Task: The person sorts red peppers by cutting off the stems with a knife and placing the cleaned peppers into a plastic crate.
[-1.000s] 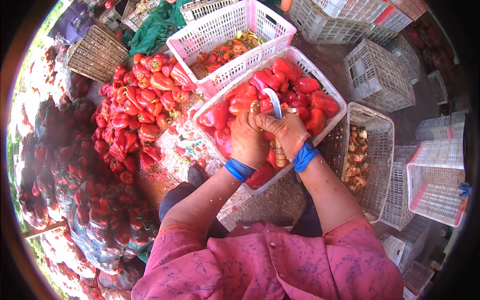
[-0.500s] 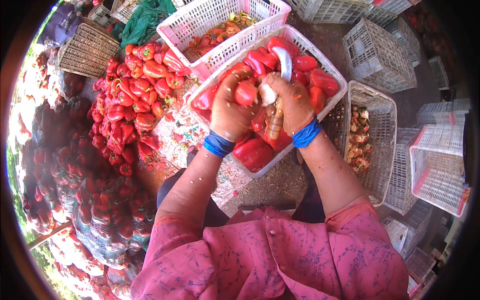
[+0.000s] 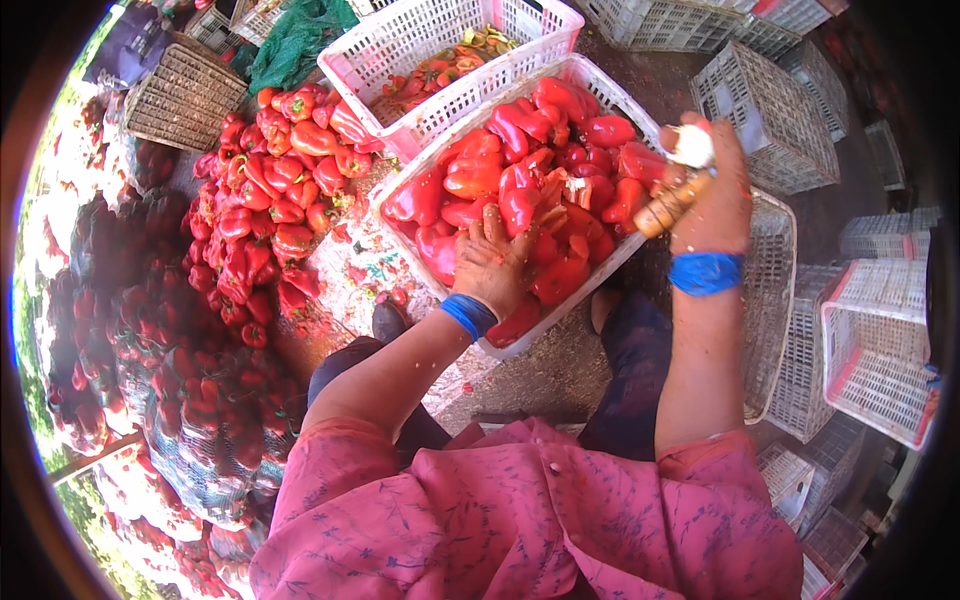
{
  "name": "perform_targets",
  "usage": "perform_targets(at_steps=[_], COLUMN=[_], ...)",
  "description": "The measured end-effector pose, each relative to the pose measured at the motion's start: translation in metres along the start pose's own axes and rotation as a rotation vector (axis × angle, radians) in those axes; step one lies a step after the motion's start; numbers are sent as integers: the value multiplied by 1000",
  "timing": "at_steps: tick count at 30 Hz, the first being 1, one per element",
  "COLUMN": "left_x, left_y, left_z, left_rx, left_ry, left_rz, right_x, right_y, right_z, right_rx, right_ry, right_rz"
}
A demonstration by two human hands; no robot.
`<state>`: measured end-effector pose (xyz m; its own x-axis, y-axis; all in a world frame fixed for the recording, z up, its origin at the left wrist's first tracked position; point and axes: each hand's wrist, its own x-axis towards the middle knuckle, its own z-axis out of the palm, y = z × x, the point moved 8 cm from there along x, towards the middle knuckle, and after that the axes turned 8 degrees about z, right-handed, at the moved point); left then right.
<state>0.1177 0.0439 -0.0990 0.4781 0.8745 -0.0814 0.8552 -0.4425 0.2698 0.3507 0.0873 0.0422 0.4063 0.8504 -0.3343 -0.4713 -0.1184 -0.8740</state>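
Note:
My left hand [image 3: 490, 262] rests with its fingers apart on red bell peppers [image 3: 470, 175] in a pale plastic crate [image 3: 630, 105] in front of me. My right hand [image 3: 715, 195] is closed on a wooden-handled knife [image 3: 660, 212] and a white pepper core [image 3: 692, 145], raised over the right edge of that crate. The knife's blade is mostly hidden. Below and to the right of it stands a long crate [image 3: 768, 340]; what lies in it is mostly hidden by my right arm.
A pepper pile [image 3: 255, 210] lies left, beside full mesh bags [image 3: 200, 430]. A crate with pepper pieces [image 3: 410, 130] stands at the back, near green netting [image 3: 285, 50] and a tilted basket [image 3: 180, 95]. Stacked empty crates [image 3: 760, 115] line the back and right side [image 3: 875, 340].
My hands have parted. My right hand has swung right with knife and core, out over the long crate. My left hand has dropped onto the peppers, no longer holding one up.

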Motion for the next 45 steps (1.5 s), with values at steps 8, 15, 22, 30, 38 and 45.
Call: perform_targets(at_steps=[8, 15, 22, 30, 38, 45], left_x=[40, 20, 70, 38, 64, 57], left_y=[-3, 9, -21, -28, -41, -80], left_z=[-37, 15, 2, 7, 3, -31], left_rx=[-28, 150, 151, 158, -84, -396], left_ry=[258, 103, 199, 236, 119, -260], left_rz=[91, 34, -167, -208, -167, 25], right_x=[-12, 10, -3, 73, 102, 83], right_y=[-46, -12, 12, 168, 204, 207], right_z=[-136, -340, -153, 12, 37, 53], right_rx=[-493, -1767, -968, -851, -1439, -1420], right_ry=[391, 626, 197, -289, -5, 64], right_rz=[-107, -95, 29, 398, 92, -27])
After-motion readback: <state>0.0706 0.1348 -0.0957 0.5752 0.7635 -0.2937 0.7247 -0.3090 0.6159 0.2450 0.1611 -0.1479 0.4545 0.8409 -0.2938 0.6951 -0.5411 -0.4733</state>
